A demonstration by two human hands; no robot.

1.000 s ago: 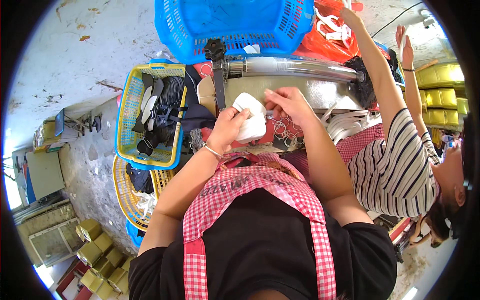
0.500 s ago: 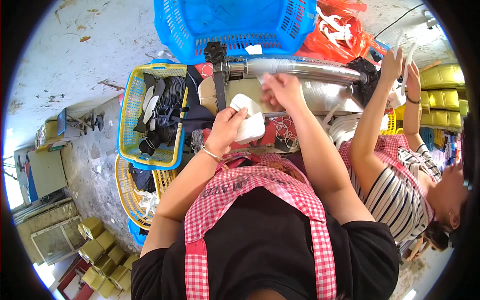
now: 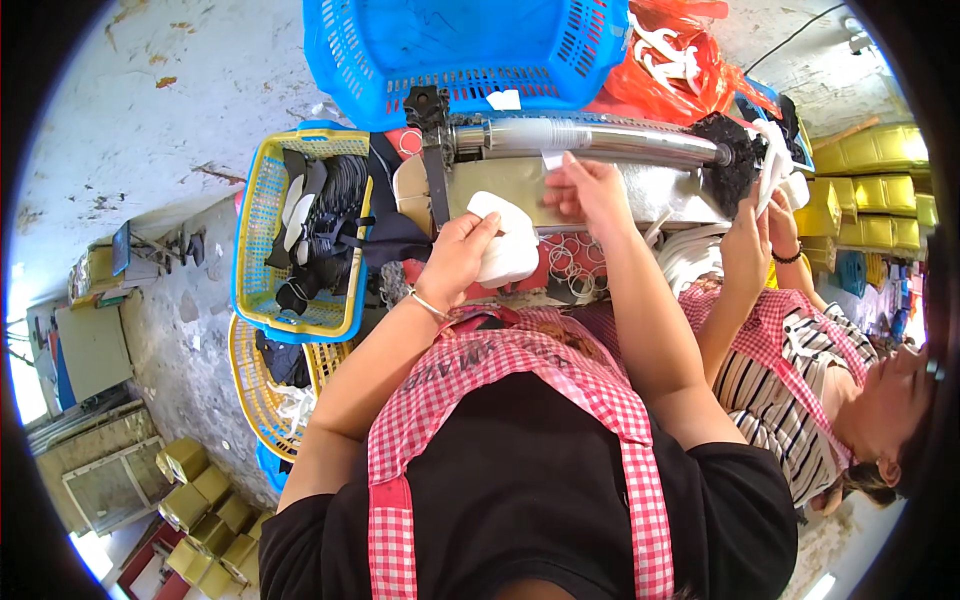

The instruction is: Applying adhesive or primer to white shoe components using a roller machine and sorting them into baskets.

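- Stained pale wall [image 3: 240, 60] stands far left; a metal roller [image 3: 645, 145] crosses the far side.
- Hands are apart: left hand [image 3: 462, 258] clamps white pads [image 3: 510, 245] near the apron [image 3: 500, 360]; right hand [image 3: 590, 195] pinches a white slip [image 3: 552, 160] by the roller, contact unclear.
- Likely risk: a loose thumb lets pads slide.
- Slip could drop, if poorly pinched.
- Loose bands [image 3: 575, 265] may snag fallen pads.

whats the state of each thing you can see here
left hand, closed on white pieces
white pieces, gripped, overlapping
right hand, pinching a white slip
yellow basket, holding dark pieces
blue basket, open-topped
red bag, crumpled
metal roller, lying crosswise
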